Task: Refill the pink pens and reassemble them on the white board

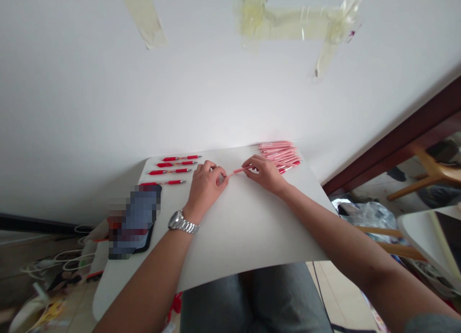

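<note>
Pink pen (238,170) lying left-right (slightly tilted), left hand (205,186) and right hand (264,173) pinching its ends.

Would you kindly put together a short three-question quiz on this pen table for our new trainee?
1. True or false: both hands grip one pink pen piece.
2. How many finished red pens lie in the row on the left?
3. Where is the pile of pink parts? A) beside the right hand B) under the phone C) on the lap

Key: 1 true; 2 four; 3 A. The left hand wears a watch.
</note>
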`<state>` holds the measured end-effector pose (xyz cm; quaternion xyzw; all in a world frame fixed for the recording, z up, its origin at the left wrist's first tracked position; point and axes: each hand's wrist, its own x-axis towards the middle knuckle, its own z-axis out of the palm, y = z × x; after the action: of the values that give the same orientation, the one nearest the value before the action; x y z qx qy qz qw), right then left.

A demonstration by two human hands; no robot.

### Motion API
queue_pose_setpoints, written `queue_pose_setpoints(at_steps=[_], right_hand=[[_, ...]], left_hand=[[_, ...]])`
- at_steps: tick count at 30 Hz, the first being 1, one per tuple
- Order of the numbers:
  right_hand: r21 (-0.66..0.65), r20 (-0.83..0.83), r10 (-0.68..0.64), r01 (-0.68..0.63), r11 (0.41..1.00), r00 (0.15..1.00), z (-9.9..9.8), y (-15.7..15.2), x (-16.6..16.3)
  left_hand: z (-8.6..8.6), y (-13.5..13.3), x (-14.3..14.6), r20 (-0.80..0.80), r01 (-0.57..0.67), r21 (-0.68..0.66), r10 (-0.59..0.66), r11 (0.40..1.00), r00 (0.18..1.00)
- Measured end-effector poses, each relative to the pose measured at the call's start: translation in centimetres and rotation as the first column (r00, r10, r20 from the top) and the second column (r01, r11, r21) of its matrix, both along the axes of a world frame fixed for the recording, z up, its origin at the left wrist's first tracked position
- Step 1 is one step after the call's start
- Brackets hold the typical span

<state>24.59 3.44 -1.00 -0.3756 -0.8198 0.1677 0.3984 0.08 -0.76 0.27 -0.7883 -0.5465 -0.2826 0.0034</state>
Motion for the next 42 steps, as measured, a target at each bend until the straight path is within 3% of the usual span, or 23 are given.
queue_pose_setpoints(at_steps=[8,17,34,42], right_hand=[[0.034,-0.028,0.063,-0.062,0.998,0.998,0.16,-0.07,-0.10],[0.020,-0.050,0.112,-0.111,0.994,0.992,0.23,-0.20,-0.28],[-0.003,-0.022,0.025,-0.025,1.000,0.999,0.08,-0.05,-0.09],[0.024,0.046,-0.018,0.017,1.000,0.999,-0.08,0.05,0.13]], left_hand=[[-0.12,0.04,-0.34,-0.036,-0.050,0.042,0.052,0.998,0.998],[-0.17,-0.08,-0.28,0.025,-0.021,0.011,0.020,1.000,0.999],[-0.68,0.16,-0.75,0.039,0.046,0.002,-0.046,0.999,0.998],[0.04,-0.08,-0.65,0.128,0.002,0.011,-0.004,1.000,0.992]])
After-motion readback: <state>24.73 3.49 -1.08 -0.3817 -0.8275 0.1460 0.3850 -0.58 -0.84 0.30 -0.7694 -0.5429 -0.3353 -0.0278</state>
